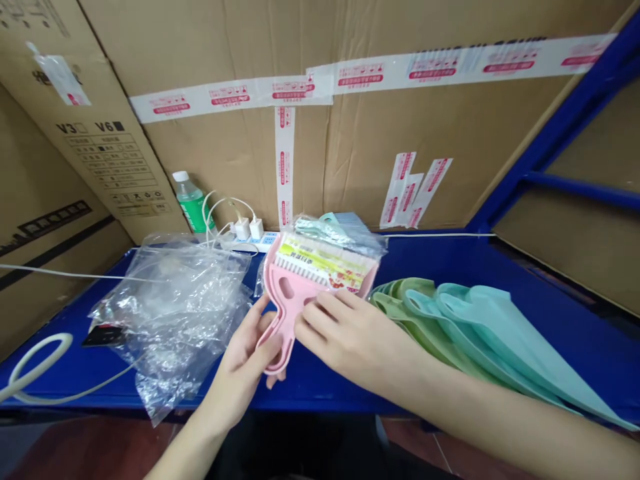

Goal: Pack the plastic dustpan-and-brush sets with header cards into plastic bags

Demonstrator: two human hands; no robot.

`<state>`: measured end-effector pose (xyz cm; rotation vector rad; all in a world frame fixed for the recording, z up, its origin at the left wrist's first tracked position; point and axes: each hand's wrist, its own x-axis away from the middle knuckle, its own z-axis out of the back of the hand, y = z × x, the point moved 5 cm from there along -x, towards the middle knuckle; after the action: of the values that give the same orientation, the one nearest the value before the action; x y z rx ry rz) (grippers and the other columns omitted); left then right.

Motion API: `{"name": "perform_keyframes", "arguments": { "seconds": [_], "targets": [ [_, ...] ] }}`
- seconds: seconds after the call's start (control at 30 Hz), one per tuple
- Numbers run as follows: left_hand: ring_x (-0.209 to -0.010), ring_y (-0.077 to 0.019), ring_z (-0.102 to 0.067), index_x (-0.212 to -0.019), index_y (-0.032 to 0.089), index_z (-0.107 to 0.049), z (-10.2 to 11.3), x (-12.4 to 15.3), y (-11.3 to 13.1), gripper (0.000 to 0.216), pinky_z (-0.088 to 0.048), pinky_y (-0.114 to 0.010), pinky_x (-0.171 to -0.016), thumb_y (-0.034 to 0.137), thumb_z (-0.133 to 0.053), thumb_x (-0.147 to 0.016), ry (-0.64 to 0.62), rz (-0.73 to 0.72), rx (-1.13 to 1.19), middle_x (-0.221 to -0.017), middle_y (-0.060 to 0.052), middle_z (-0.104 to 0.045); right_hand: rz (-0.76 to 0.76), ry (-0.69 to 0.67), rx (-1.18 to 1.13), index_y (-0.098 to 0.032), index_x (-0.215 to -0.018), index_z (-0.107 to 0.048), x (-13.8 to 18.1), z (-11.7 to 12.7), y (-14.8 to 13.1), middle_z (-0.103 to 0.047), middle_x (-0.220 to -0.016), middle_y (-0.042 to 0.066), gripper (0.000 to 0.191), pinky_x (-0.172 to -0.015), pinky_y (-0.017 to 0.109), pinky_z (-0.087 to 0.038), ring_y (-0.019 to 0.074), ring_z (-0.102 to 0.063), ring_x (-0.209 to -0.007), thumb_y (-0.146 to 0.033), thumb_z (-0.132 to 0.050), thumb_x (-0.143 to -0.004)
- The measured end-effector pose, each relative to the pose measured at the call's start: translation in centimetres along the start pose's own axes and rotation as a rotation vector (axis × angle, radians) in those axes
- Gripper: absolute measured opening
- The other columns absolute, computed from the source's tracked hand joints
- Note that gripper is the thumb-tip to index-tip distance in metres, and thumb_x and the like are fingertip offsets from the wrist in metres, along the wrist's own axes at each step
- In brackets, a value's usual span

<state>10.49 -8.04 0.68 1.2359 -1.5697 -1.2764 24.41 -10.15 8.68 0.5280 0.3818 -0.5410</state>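
Observation:
A pink plastic dustpan point(287, 297) with a yellow-green label card point(320, 261) is held above the blue shelf point(500, 267). My left hand point(247, 357) grips its handle from below, fingers wrapped round it. My right hand point(345, 330) lies over the pan's lower edge, fingers curled against it by the label. A clear bag point(345, 233) with teal pieces inside sits behind the pan's top edge.
A heap of clear plastic bags point(170, 307) lies at the left. Green and teal dustpans point(465, 327) are stacked at the right. A green-labelled bottle point(190, 200), a power strip with white chargers point(249, 233) and cardboard boxes point(350, 133) stand at the back. A white cable point(35, 363) loops at the front left.

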Motion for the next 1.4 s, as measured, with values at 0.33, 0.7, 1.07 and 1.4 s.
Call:
{"name": "perform_keyframes", "arguments": {
  "seconds": [0.33, 0.7, 1.07, 1.4],
  "targets": [
    [-0.121, -0.0306, -0.058, -0.150, 0.026, -0.039, 4.7, 5.0, -0.2, 0.069, -0.050, -0.038, -0.101, 0.053, -0.059, -0.090, 0.225, -0.003, -0.277, -0.137, -0.007, -0.060, -0.506, -0.249, -0.720, -0.019, -0.094, -0.066, -1.4, -3.8, 9.0, -0.069, -0.083, 0.004, 0.021, -0.069, 0.032, -0.047, 0.0180, -0.061, -0.075, -0.017, -0.046, -0.091],
    [-0.124, -0.0332, -0.056, -0.150, 0.029, -0.038, 6.0, 5.7, -1.4, 0.070, -0.049, -0.045, -0.103, 0.056, -0.057, -0.089, 0.237, 0.025, -0.354, -0.136, -0.009, -0.061, -0.558, -0.274, -0.945, -0.021, -0.100, -0.070, -2.9, -6.5, 9.4, -0.060, -0.080, 0.000, 0.024, -0.057, 0.026, -0.042, 0.0127, -0.051, -0.064, -0.022, -0.065, -0.076],
    [-0.133, -0.0303, -0.048, -0.146, 0.030, -0.045, 6.2, 6.1, -1.9, 0.070, -0.029, -0.044, -0.117, 0.061, -0.062, -0.085, 0.233, 0.105, -0.253, -0.138, -0.007, -0.059, -0.459, -0.403, -1.164, -0.022, -0.101, -0.075, -2.6, -7.7, 9.3, -0.070, -0.088, 0.004, 0.027, -0.059, 0.028, -0.048, 0.0151, -0.059, -0.070, -0.039, -0.059, -0.087],
    [-0.123, -0.0268, -0.055, -0.146, 0.031, -0.045, 5.8, 5.7, -1.6, 0.065, -0.041, -0.034, -0.108, 0.056, -0.062, -0.088, 0.168, 0.090, -0.204, -0.135, -0.005, -0.061, -0.398, -0.384, -1.291, -0.019, -0.116, -0.068, -3.3, -7.2, 8.5, -0.074, -0.107, 0.008, 0.042, -0.077, 0.032, -0.050, 0.0160, -0.063, -0.082, -0.023, -0.059, -0.075]
  ]
}}
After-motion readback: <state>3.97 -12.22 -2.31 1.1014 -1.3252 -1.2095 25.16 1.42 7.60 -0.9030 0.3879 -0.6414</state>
